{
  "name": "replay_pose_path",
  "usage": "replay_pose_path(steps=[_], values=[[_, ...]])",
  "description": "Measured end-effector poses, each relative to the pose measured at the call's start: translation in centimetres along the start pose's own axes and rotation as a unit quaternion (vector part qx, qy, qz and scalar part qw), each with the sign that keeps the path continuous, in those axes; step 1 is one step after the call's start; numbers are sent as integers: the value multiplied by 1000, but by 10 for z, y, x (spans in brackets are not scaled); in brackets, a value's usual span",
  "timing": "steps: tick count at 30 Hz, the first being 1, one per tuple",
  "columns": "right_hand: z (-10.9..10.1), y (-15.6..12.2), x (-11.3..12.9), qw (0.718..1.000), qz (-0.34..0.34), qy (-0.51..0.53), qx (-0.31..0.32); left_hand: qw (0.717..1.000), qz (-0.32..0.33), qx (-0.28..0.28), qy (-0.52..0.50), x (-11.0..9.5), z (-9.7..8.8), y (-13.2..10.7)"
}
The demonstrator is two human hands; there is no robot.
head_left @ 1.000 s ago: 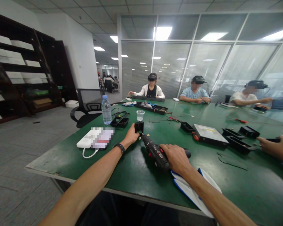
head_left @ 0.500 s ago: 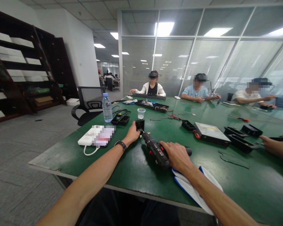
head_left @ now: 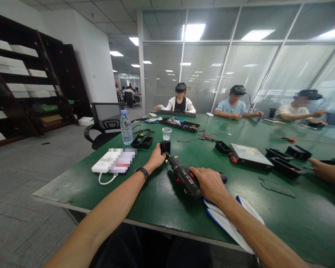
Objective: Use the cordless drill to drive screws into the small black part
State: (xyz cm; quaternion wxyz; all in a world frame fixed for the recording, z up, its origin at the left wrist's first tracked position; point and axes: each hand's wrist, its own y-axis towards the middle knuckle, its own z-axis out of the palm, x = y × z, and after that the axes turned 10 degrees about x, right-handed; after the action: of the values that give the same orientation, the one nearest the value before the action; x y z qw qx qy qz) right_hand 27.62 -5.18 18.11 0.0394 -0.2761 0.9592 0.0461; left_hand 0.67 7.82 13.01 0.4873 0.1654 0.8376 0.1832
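Observation:
My left hand is closed around a small black plastic box, held up over the green table. My right hand grips a black electric screwdriver with red buttons, lying on its side and angled away to the left. Its bit points at the black box; whether the tip meets a screw is too small to tell. Small brass-coloured pieces lie just past the screwdriver's nose. Beneath my right forearm are white gloves with blue edging.
On the left stand a water bottle, a white power bank with a phone, and a clear plastic cup. A silver metal box and black plastic trays lie right, near a co-worker's hand. Several people sit around the table.
The view has shifted very slightly. Both hands, the black box and the screwdriver keep nearly the same positions.

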Motion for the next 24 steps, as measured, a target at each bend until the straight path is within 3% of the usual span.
replay_pose_path(steps=[8,24], values=[[4,0,-2,1000,-6,1,-19,1000,-4,10,-18,-3,-1,-1],[1,0,1,1000,6,-18,6,1000,-15,1,-13,-8,-1,-3]])
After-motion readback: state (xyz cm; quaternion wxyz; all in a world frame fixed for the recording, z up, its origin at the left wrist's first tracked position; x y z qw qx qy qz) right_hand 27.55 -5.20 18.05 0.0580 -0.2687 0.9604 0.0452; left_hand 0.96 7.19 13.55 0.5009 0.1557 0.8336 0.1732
